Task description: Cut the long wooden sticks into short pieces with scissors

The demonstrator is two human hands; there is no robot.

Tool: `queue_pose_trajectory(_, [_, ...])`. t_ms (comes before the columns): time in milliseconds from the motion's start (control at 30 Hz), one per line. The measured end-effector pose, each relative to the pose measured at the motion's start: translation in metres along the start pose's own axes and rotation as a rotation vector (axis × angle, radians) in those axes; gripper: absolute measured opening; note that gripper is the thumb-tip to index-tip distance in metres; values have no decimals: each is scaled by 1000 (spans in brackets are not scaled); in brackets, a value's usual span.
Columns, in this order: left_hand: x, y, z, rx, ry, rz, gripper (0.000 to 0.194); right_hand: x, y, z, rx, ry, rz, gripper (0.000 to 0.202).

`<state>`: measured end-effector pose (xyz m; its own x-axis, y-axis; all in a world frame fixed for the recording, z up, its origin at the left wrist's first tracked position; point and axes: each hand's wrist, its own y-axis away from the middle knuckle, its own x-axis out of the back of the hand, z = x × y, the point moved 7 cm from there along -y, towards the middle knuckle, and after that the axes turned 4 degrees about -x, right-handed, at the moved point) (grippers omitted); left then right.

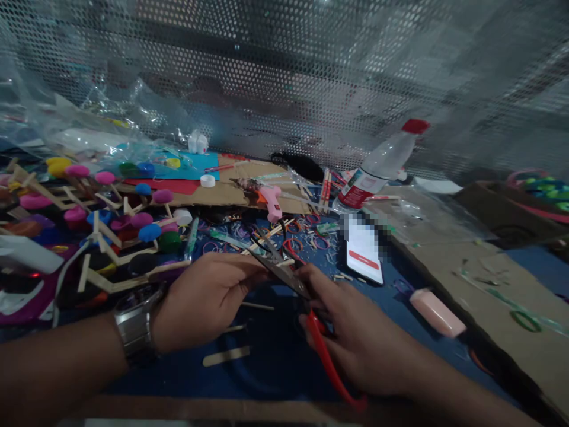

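Note:
My right hand (355,332) grips red-handled scissors (322,350), whose blades point up and to the left. My left hand (204,302), with a metal watch at the wrist, is closed in a pinch close to the blades. A short pale wooden stick (285,263) shows at the scissor blades, in line with my left fingertips, which hide its other end. Below my hands, a flat craft stick (226,356) and a thinner stick (258,306) lie on the blue surface (275,367).
Stick figures with coloured round pieces (162,197) crowd the left. Ahead are a pink glue gun (271,201), loose rubber bands and scraps. A phone (364,255), a tilted bottle (377,166) and a pale pink block (438,312) are to the right, beside cardboard (493,261).

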<state>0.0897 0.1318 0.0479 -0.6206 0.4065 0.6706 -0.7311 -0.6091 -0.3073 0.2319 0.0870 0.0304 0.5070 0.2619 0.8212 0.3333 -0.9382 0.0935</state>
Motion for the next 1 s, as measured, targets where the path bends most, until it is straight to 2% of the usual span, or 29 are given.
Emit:
queue_pose_trajectory(267, [1,-2,-2,-3,-65,-31,36,3,-1,-1,34,-11,5,32])
queue_pose_trajectory(433, [-1,-1,-3,-4,-9,-57,26,3,0,1,29,5,-14,37])
queue_pose_trajectory(600, [-1,-2,-2,-43,16,-50,27,3,1,2,-19,57,-41,34])
queue_pose_trajectory(833, [4,-4,8,-164,-70,56,27,-1,2,5,-53,2,-78,27])
queue_pose_trajectory(1000, [7,-3,13,-201,-212,150,20,1,1,6,-56,-34,-59,24])
